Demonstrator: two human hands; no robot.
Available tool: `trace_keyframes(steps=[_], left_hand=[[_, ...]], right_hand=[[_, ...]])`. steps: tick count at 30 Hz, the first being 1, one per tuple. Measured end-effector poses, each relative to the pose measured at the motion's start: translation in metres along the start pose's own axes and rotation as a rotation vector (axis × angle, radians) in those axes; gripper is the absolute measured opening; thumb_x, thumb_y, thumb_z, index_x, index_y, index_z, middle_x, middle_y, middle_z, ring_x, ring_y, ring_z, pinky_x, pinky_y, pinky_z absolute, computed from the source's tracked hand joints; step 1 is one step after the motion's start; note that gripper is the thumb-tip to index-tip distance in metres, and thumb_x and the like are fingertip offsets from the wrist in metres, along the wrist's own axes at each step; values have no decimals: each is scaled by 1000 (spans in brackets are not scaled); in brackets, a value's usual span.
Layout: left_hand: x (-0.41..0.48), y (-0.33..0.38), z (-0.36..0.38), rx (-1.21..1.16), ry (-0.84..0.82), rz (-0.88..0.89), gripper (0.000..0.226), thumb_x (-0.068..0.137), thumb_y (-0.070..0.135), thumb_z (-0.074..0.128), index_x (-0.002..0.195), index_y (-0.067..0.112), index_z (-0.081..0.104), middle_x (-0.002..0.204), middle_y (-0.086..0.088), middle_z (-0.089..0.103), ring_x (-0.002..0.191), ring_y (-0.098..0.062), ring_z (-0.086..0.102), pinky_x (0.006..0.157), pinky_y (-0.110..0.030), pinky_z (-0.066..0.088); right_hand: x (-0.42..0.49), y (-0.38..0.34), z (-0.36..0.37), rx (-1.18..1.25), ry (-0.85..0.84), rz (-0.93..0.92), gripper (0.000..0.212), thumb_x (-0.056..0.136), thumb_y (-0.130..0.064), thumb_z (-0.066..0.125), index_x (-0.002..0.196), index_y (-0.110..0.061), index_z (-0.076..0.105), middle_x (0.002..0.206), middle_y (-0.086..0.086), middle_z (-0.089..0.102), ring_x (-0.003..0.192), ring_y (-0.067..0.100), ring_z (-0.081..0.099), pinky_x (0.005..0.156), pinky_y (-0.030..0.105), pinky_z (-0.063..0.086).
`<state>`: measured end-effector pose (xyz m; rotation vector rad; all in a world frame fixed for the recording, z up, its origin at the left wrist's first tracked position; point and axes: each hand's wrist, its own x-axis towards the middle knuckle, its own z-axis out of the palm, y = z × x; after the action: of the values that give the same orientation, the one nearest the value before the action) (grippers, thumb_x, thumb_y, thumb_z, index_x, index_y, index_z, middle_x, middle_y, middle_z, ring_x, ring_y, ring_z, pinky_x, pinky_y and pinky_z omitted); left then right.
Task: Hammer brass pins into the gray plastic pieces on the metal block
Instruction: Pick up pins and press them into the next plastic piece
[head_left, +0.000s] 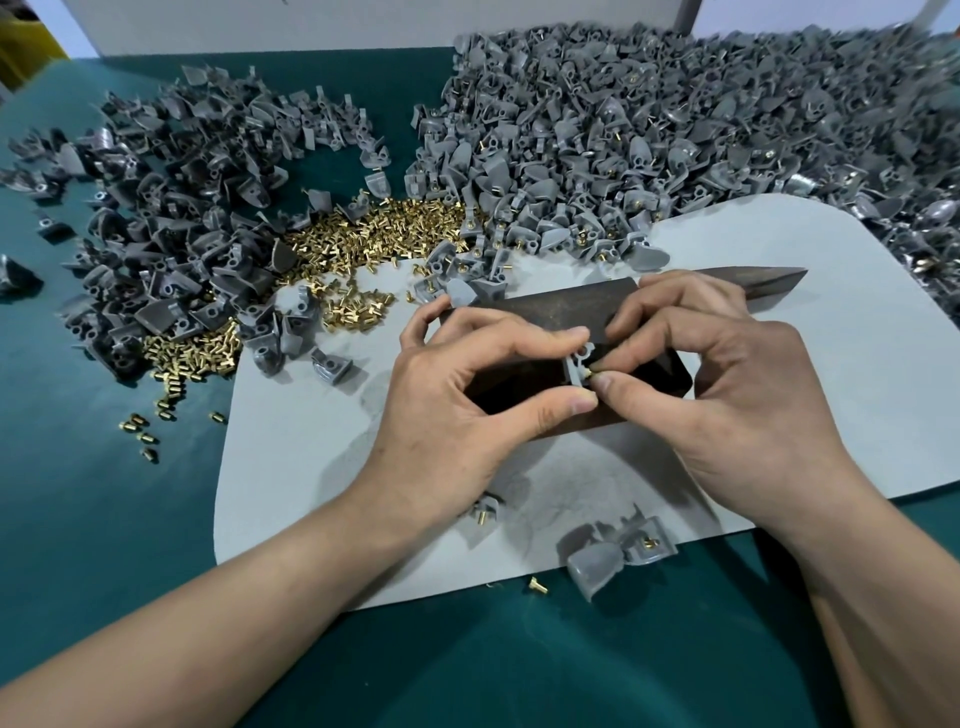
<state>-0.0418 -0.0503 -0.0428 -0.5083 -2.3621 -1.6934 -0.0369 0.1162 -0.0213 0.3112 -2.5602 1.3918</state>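
A dark metal block (550, 312) lies on a pale grey mat (831, 395) in the middle of the table. Above the block my left hand (467, 410) pinches a small gray plastic piece (577, 364) between thumb and forefinger. My right hand (727, 374) pinches a brass pin (592, 372) at the side of that piece. Loose brass pins (363, 244) form a heap to the left of the block. No hammer can be seen.
A dark pointed metal tool (769, 280) juts out behind my right hand. Gray pieces without pins (171, 218) are heaped at the left, pieces with pins (649, 135) at the back right. Pinned pieces (618, 545) lie at the mat's near edge on the green table (104, 493).
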Motion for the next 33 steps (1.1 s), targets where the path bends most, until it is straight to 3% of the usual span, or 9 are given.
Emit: trace_keyframes(steps=[7,13,23,27,30,33], left_hand=[[-1,0,0,13,3,5,47,69,42,75,114,36,62,99,25,66,105,-2,58,111,-55,24],[-1,2,1,-2,-7,4,46,69,41,75,113,35,62,96,28,65,104,-1,57,110,-56,25],[1,3,-1,11,-24,21,47,68,42,74,113,36,61,93,26,68,103,-2,57,115,-45,17],[1,3,-1,18,-16,17,47,69,42,74,113,35,61,97,23,68,104,-5,58,114,-48,18],[0,4,0,1,-32,12,45,70,42,73,113,34,62,96,32,64,107,-4,57,111,-55,26],[0,4,-1,1,-42,8,36,71,41,75,105,33,68,97,32,62,109,-10,59,110,-56,29]], right_hand=[[2,-1,-2,-34,-23,-3,7,65,-25,71,62,-28,66,85,-19,60,108,12,47,93,18,31],[2,-2,-3,-68,-28,-25,7,65,-27,71,62,-30,65,86,-22,59,111,8,44,98,27,30],[5,-3,-3,-47,-63,-48,8,65,-23,70,63,-28,65,89,-23,59,117,8,42,97,15,29],[6,-2,-4,-64,-81,-68,8,66,-22,70,64,-26,64,91,-20,59,119,8,41,96,12,28],[5,-1,-6,-66,-97,-72,7,66,-24,70,64,-27,65,91,-20,59,119,7,41,100,18,29],[5,1,-9,-60,-115,-45,4,66,-30,70,68,-33,67,95,-22,60,118,8,43,105,34,30]])
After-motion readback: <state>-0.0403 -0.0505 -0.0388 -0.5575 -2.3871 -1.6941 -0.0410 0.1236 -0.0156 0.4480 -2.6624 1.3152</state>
